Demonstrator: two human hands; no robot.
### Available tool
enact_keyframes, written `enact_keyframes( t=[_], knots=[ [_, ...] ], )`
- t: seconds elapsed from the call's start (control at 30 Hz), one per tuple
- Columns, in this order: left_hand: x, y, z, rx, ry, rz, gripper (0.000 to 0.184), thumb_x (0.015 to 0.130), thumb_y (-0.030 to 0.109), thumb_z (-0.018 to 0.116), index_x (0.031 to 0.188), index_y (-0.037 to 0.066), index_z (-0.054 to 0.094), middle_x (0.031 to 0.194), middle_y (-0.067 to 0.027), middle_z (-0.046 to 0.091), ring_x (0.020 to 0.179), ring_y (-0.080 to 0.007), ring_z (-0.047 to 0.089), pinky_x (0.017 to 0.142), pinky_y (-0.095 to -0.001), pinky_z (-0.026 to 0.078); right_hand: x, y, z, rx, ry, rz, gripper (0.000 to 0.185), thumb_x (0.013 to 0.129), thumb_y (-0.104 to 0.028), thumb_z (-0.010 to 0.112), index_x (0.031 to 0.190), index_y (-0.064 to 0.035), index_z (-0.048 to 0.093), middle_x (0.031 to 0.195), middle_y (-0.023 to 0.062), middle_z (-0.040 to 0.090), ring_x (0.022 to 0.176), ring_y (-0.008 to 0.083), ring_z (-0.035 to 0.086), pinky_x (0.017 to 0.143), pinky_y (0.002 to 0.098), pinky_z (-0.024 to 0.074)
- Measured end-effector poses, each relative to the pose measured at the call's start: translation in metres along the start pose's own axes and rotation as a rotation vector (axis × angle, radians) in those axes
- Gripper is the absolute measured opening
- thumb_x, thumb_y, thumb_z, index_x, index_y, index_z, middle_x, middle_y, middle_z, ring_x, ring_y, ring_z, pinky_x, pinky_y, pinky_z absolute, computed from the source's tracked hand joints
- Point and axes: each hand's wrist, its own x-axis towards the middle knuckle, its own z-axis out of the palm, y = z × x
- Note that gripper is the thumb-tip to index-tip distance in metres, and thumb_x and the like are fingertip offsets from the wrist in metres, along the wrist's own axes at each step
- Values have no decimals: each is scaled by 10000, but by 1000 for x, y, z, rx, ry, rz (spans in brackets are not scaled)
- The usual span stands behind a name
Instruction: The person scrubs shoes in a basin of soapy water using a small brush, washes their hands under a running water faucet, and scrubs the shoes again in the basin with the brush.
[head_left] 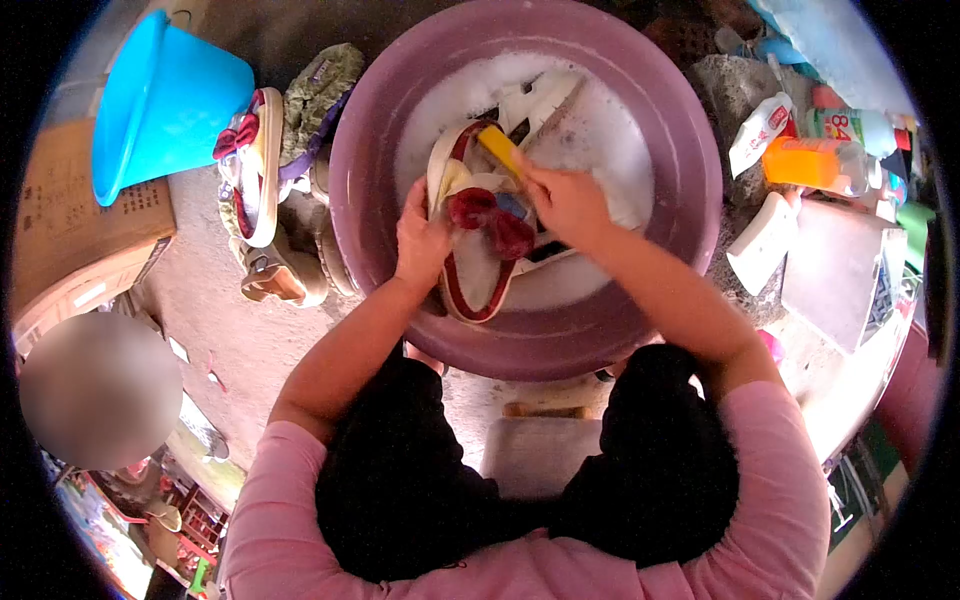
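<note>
At 12 o'clock you have one round mauve plastic basin (690, 205), holding foamy water (612, 135), one cream shoe with dark-red edging and bow (476, 212), and white-and-black footwear (548, 98), too covered to count. The cream shoe sits toward 9 o'clock of the basin's centre. Your left hand (422, 240) grips its 9 o'clock side; your right hand (568, 205) grasps one yellow bar-shaped tool (497, 150) at its 1 o'clock side. At 10 o'clock, one bright-blue plastic bucket (185, 110) is beside one similar red-bowed shoe (265, 170).
</note>
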Motion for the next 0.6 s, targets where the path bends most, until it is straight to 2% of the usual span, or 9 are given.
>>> enact_keyframes(
  t=[0.07, 0.17, 0.2, 0.33, 0.4, 0.5, 0.53, 0.57, 0.6],
  knots=[
    [1, -7, -1, -100, 13, 2, 427, 776, 34, 565, 1182, -23, 443, 1064, -131, 572, 961, -187, 542, 850, -279, 411, -24, -20, 5, 446, -147, 222, 366, 875, -205, 519, 1235, -146, 492, 611, 50, 478, 548, 76, 417, 532, 232, 397],
    [2, -19, -1, -217, 17, -1, 482, 760, -4, 566, 1216, -24, 411, 1095, -134, 555, 987, -187, 533, 872, -277, 405, -55, -27, 20, 746, -88, 247, 286, 859, -233, 492, 1117, -148, 580, 739, 151, 628, 583, 299, 566, 562, 319, 454],
    [1, -17, 1, -234, 13, 16, 496, 760, -4, 566, 1227, -24, 400, 1106, -136, 550, 994, -187, 529, 874, -278, 404, -56, -26, 21, 770, -66, 264, 267, 857, -249, 486, 1082, -164, 603, 752, 158, 628, 602, 305, 575, 585, 331, 467],
    [-7, 3, 2, 6, -12, -6, 531, 775, 10, 570, 1259, -25, 356, 1138, -140, 531, 1010, -182, 519, 876, -277, 402, -7, -2, -2, 121, -70, 90, 272, 849, -275, 481, 1085, -201, 596, 739, 162, 621, 633, 321, 586, 583, 387, 474],
    [-5, -4, 2, -101, -30, -12, 545, 778, 28, 584, 1264, -29, 344, 1138, -138, 531, 1011, -180, 518, 875, -276, 403, 10, 5, -6, -84, 15, 19, 282, 843, -290, 481, 1095, -217, 585, 730, 167, 614, 648, 331, 588, 579, 413, 473],
    [-1, -6, 3, -84, -57, 37, 482, 819, 21, 533, 1263, -11, 348, 1136, -116, 524, 1012, -181, 517, 885, -275, 399, -2, -4, 4, -30, 51, 92, 359, 849, -244, 520, 1204, -187, 514, 671, 121, 591, 548, 243, 562, 553, 319, 459],
    [-1, -6, 0, -20, -53, 78, 500, 813, 12, 537, 1271, -21, 336, 1144, -127, 523, 1017, -178, 515, 884, -273, 399, -12, -21, -1, 300, -15, 253, 369, 852, -209, 523, 1219, -181, 501, 654, 125, 581, 540, 190, 555, 554, 297, 451],
    [-2, -6, -3, 44, -49, 115, 519, 808, 4, 541, 1278, -32, 324, 1151, -138, 522, 1021, -174, 512, 884, -272, 400, -30, -26, 6, 425, -26, 202, 372, 853, -200, 523, 1224, -183, 496, 650, 124, 579, 538, 179, 550, 552, 291, 448],
    [-2, -2, -4, -76, -45, 82, 516, 811, -3, 532, 1281, -31, 322, 1160, -138, 516, 1028, -173, 508, 889, -271, 396, -48, -25, 18, 550, -35, 152, 376, 854, -191, 522, 1229, -185, 491, 647, 124, 578, 536, 167, 546, 549, 286, 446]
  ],
)
